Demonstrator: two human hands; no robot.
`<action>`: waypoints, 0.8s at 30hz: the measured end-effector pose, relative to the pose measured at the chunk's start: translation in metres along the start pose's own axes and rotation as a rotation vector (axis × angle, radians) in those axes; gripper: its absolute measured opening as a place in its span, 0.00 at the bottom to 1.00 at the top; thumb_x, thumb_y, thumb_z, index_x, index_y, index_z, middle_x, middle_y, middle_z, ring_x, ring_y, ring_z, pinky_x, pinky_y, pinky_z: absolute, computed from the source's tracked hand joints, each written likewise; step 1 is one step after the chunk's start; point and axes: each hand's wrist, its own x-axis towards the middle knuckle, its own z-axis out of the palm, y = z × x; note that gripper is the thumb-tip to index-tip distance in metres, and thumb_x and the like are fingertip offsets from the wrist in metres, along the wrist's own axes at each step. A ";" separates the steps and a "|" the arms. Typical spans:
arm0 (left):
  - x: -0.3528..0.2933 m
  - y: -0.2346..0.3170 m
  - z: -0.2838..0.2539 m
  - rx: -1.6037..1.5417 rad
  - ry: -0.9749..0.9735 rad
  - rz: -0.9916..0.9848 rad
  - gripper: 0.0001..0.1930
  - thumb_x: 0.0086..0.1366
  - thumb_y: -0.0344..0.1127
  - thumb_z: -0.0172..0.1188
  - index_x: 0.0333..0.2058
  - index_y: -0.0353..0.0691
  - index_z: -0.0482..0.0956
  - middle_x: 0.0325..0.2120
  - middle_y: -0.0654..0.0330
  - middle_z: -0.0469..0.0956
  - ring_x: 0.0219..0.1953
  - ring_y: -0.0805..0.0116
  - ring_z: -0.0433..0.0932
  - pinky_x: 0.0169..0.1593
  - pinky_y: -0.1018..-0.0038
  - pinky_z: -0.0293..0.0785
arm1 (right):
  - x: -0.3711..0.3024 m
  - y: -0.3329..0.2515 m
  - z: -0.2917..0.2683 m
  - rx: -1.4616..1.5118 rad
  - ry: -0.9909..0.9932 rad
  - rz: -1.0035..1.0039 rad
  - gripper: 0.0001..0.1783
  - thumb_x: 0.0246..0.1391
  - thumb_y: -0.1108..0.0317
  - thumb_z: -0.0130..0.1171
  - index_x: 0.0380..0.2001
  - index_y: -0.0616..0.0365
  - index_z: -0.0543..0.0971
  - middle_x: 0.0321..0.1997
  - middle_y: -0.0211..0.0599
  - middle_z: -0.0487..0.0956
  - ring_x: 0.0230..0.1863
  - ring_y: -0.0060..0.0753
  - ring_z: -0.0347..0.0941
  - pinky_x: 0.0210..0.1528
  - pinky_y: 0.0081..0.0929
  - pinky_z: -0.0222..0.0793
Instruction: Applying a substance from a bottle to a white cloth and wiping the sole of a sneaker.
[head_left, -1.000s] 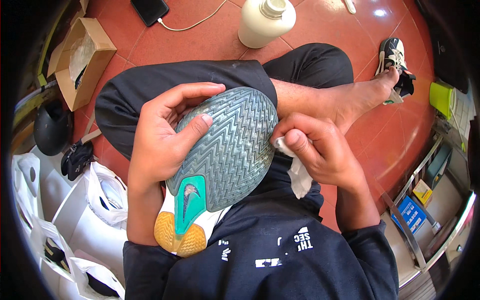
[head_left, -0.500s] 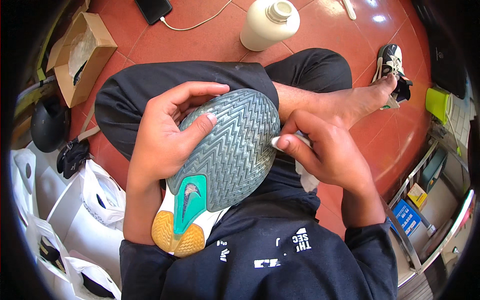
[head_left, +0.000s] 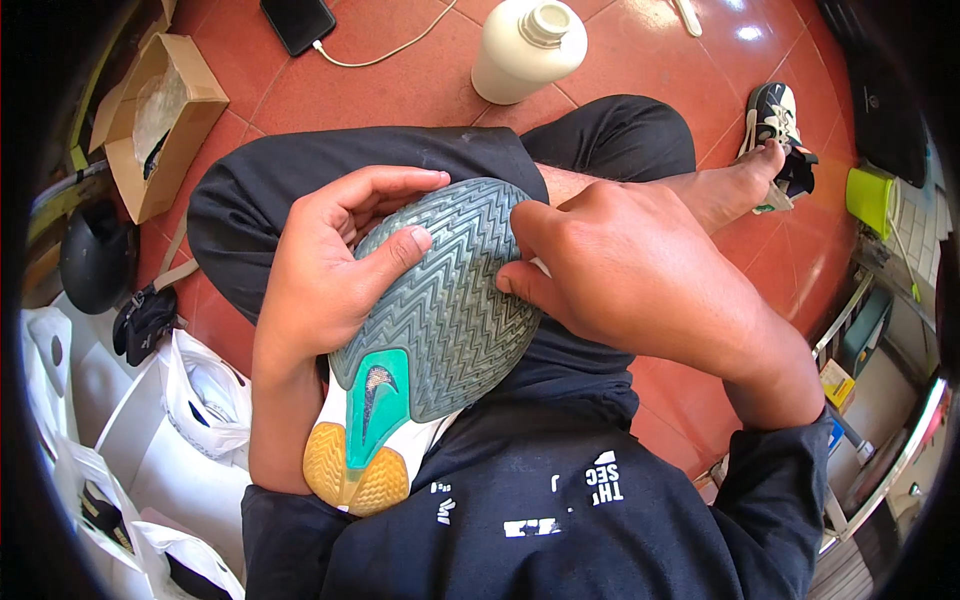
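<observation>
While the shoe (head_left: 425,340) is clamped bottom-up over the lap (head_left: 588,345) by the fingers of the left hand (head_left: 325,260), wiping of its sole (head_left: 455,275) seems in hand, a barely visible white cloth (head_left: 541,266) pinched in the right hand (head_left: 620,265), steady pressure being called for next.

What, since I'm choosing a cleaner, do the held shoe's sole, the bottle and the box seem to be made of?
Sole: probably rubber, matte grey-green, moulded in zigzag ridges.
Bottle: likely plastic, opaque cream with a soft sheen and moulded-looking neck.
Box: apparently cardboard, dull brown with stiff folded flaps.
</observation>
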 end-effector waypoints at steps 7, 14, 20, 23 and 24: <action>0.001 0.000 0.000 0.046 0.004 -0.021 0.19 0.59 0.26 0.61 0.49 0.27 0.73 0.49 0.48 0.76 0.51 0.64 0.75 0.59 0.69 0.66 | 0.003 -0.003 0.005 -0.096 0.005 -0.024 0.15 0.49 0.59 0.62 0.26 0.62 0.75 0.16 0.48 0.75 0.23 0.53 0.76 0.27 0.46 0.72; -0.001 -0.001 0.000 0.057 0.006 -0.008 0.17 0.59 0.25 0.60 0.48 0.27 0.74 0.49 0.48 0.76 0.51 0.64 0.75 0.59 0.70 0.66 | 0.004 -0.002 0.008 -0.022 -0.015 0.000 0.15 0.49 0.59 0.61 0.27 0.62 0.76 0.16 0.47 0.75 0.22 0.53 0.76 0.27 0.46 0.72; -0.002 -0.007 0.000 -0.002 0.018 0.028 0.18 0.59 0.24 0.60 0.48 0.26 0.73 0.48 0.47 0.76 0.52 0.63 0.75 0.60 0.69 0.66 | 0.001 -0.011 0.006 -0.095 -0.065 0.023 0.15 0.50 0.58 0.60 0.26 0.60 0.75 0.15 0.45 0.75 0.22 0.52 0.76 0.26 0.47 0.71; -0.002 -0.007 0.000 0.005 0.019 0.022 0.19 0.59 0.24 0.60 0.49 0.26 0.72 0.48 0.46 0.76 0.52 0.63 0.74 0.60 0.69 0.66 | 0.003 -0.006 0.007 -0.041 -0.009 -0.002 0.15 0.50 0.58 0.60 0.26 0.60 0.75 0.15 0.44 0.75 0.22 0.52 0.76 0.26 0.47 0.71; -0.002 -0.006 0.000 0.010 0.017 0.016 0.19 0.59 0.24 0.60 0.49 0.26 0.72 0.49 0.46 0.76 0.53 0.63 0.74 0.60 0.69 0.66 | 0.004 -0.005 0.007 -0.104 0.038 0.011 0.11 0.45 0.62 0.59 0.24 0.60 0.77 0.17 0.45 0.77 0.23 0.47 0.78 0.24 0.41 0.73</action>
